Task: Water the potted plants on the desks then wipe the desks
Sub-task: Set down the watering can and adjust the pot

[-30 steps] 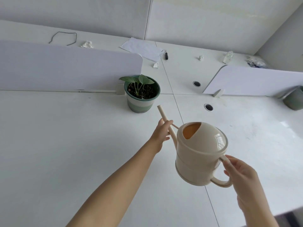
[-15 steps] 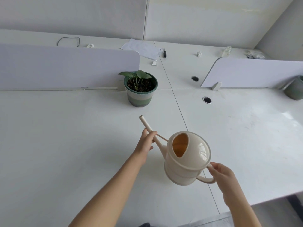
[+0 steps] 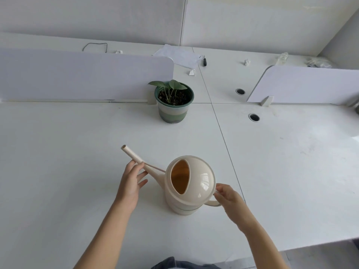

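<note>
While the left hand (image 3: 132,183) is touching the spout (image 3: 134,155) with loose, spread fingers and the right hand (image 3: 231,199) is gripping the handle (image 3: 212,204), the watering can (image 3: 196,183) is standing on the table (image 3: 58,156) at lower centre, well apart from the potted plant (image 3: 174,102) at upper centre; wiping is apparently not yet starting, no cloth showing

Upper part of handle (image 3: 212,204) of watering can (image 3: 191,183) is hidden under right grip (image 3: 230,199). The left grip (image 3: 130,183) is seen from behind; whether it closes round the spout (image 3: 134,155) cannot be told. Water level inside the can: not readable. Bottom edge cuts both forearms and a dark fabric (image 3: 180,264). A grey object (image 3: 357,109) at the right edge of the tabletop (image 3: 58,152) is cut off and unidentifiable. The crumpled clear items (image 3: 317,62) at far right corner are too blurred to name.
</note>
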`<state>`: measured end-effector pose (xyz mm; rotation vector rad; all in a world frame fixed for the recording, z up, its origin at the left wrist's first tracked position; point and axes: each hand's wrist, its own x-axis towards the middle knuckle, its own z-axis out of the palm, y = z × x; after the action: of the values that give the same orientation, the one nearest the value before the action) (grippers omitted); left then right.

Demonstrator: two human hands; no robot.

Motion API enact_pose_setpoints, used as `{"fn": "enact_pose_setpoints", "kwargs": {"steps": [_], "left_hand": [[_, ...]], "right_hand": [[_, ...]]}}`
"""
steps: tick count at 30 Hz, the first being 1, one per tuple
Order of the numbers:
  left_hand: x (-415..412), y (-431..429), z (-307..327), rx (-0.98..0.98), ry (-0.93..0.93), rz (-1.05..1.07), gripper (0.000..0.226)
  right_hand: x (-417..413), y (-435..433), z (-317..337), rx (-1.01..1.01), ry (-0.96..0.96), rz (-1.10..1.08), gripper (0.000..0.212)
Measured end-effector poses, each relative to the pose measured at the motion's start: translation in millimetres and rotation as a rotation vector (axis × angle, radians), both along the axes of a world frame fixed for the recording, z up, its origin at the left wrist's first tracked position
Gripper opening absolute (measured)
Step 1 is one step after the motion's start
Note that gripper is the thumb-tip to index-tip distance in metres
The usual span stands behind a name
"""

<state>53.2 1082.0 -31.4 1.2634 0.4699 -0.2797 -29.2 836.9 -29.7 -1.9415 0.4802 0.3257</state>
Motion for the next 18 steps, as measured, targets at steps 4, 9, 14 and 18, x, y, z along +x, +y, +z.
{"fn": "enact_pose_setpoints", "kwargs": {"steps": [4, 9, 14, 18], "left_hand": [[-7.2, 20.2, 0.9, 0.013, -0.009, 0.087, 0.024], [-15.7, 33.6, 3.3, 0.03, 0.001, 0.156, 0.032], [-33.0, 32.6, 29.8, 0.159, -0.067, 0.16, 0.034], [-18.6, 17.3, 64.3, 0.167, -0.196, 0.099, 0.052]], "right_hand": [[13.7, 12.6, -3.8, 0.001, -0.014, 0.109, 0.014], [26.1, 19.4, -6.9, 0.004, -0.046, 0.211, 0.015], [51.5, 4.2, 5.6, 0.08, 0.001, 0.266, 0.013], [92.8, -10.6, 26.3, 0.044, -0.082, 0.174, 0.024]]}}
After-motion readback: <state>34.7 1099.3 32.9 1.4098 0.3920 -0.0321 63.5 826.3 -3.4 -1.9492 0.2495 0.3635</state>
